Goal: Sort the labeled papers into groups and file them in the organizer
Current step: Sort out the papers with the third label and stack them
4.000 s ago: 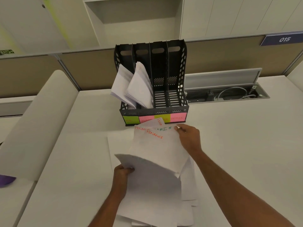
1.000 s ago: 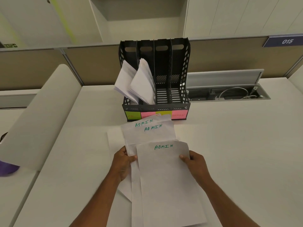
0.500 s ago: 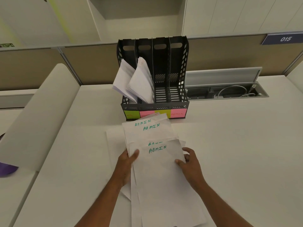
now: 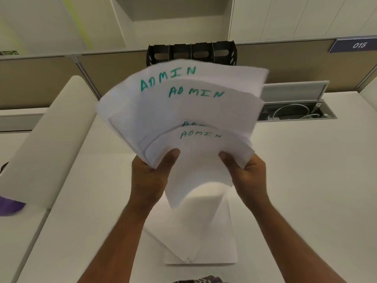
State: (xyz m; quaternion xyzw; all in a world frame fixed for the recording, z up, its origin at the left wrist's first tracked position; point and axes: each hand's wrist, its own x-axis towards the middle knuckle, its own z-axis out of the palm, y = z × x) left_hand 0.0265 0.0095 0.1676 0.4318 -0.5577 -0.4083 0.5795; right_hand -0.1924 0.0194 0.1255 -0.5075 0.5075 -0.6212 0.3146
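A fanned stack of white ADMIN papers (image 4: 183, 111), labelled in green, is lifted off the desk in both hands. My left hand (image 4: 151, 174) grips its lower left edge and my right hand (image 4: 246, 172) grips its lower right edge. Behind the stack, only the top of the black four-slot organizer (image 4: 191, 53) shows; its slots, labels and filed papers are hidden. More white sheets (image 4: 204, 237) lie flat on the white desk (image 4: 306, 190) below my hands.
An open cable tray (image 4: 295, 113) with white cables sits in the desk to the right of the organizer. A curved white divider (image 4: 42, 139) runs along the left, with a purple object (image 4: 10, 207) beside it. A beige partition stands behind.
Both hands have gathered the ADMIN sheets from the desk and raised them in front of the organizer, which they now cover. Some sheets stayed on the desk.
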